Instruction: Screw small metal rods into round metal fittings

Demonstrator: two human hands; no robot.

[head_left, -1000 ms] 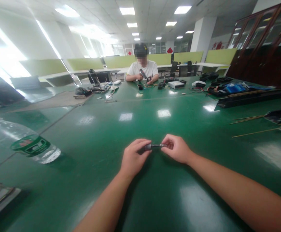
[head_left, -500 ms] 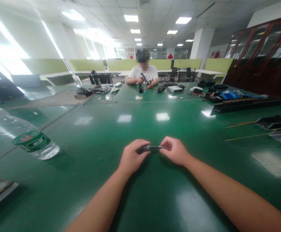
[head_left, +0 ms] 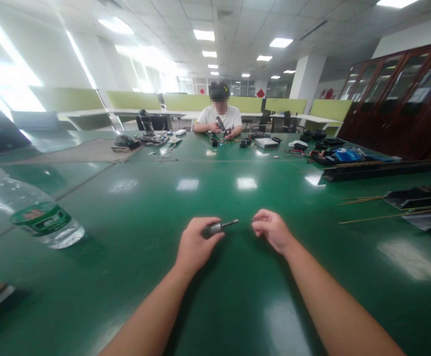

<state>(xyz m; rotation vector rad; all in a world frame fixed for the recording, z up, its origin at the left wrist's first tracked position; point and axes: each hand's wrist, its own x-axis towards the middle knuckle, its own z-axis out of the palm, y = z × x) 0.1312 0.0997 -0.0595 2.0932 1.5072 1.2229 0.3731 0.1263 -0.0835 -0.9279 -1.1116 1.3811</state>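
Note:
My left hand (head_left: 196,244) is closed round the dark grey handle of a screwdriver (head_left: 215,228). The tool's thin metal shaft points right and slightly up, and its tip is bare. Most of the handle is hidden in my palm. To the right of the tip, a short gap away, is my right hand (head_left: 273,231). Its thumb and fingers are curled together in a pinch; whether a tiny part sits between the fingertips is too small to tell. Both hands are just above the green tabletop (head_left: 230,291).
A water bottle (head_left: 47,217) with a green label lies tilted at the left. Black trays (head_left: 415,198) with thin rods stick in from the right. Across the table a person (head_left: 219,116) in a white shirt handles a tool, with electronics and a white box (head_left: 266,143) nearby.
My right hand has come off the screwdriver's tip and moved slightly right, its fingers curled. My left hand has shifted a little left, and the shaft now tilts upward.

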